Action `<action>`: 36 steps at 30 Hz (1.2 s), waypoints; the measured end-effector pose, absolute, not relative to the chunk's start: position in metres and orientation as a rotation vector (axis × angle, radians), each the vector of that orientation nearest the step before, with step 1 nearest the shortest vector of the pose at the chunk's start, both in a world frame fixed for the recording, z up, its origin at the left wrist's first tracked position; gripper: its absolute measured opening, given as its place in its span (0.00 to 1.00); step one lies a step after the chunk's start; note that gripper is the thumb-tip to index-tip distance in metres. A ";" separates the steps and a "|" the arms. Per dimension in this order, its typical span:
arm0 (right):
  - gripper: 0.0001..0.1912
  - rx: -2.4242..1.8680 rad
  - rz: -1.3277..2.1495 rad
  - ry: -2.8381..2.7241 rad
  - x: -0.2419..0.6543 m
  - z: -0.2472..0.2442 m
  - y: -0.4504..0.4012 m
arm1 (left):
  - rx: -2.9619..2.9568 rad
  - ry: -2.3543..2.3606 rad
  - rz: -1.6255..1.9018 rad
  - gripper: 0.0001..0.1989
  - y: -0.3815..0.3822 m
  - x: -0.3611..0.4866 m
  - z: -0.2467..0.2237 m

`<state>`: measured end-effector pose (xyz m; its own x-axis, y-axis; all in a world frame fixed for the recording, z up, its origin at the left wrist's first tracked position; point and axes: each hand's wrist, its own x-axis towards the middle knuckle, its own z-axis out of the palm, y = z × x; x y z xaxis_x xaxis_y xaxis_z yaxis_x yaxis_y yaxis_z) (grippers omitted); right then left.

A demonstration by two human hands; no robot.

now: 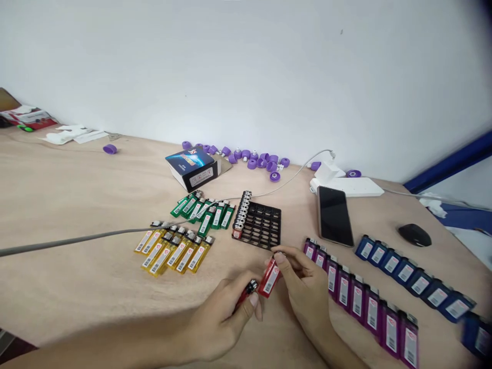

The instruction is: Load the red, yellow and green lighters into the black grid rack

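My left hand (219,320) pinching red lighter (245,295), right hand (303,282) pinching 2nd red lighter (269,278), both close together above counter (77,195), just below black lighter tray (267,225). Risk: loose grip, lighter drops, knocks purple lighter row (355,302) out of line.

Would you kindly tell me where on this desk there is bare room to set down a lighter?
The widest bare wood lies left of the yellow lighters. A narrow strip runs between the black tray and the phone. It is crowded right, where purple lighters and blue lighters line up.
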<state>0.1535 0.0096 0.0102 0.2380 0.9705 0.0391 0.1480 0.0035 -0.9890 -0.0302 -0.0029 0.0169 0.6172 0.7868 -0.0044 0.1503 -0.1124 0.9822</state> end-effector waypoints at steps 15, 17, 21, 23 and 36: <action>0.15 -1.267 0.709 -1.304 0.147 0.015 0.179 | 1.927 1.303 0.871 0.36 0.035 -0.047 0.000; 0.15 -1.229 0.736 -1.354 0.141 0.012 0.185 | 1.889 1.329 0.836 0.37 0.039 -0.046 0.000; 0.15 -1.161 0.770 -1.462 0.135 0.006 0.185 | 1.860 1.351 0.812 0.38 0.038 -0.045 -0.001; 0.15 -1.139 0.765 -1.505 0.135 0.003 0.184 | 1.862 1.339 0.820 0.38 0.036 -0.045 -0.001; 0.15 -1.080 0.746 -1.708 0.140 0.005 0.183 | 1.863 1.312 0.803 0.38 0.036 -0.046 -0.004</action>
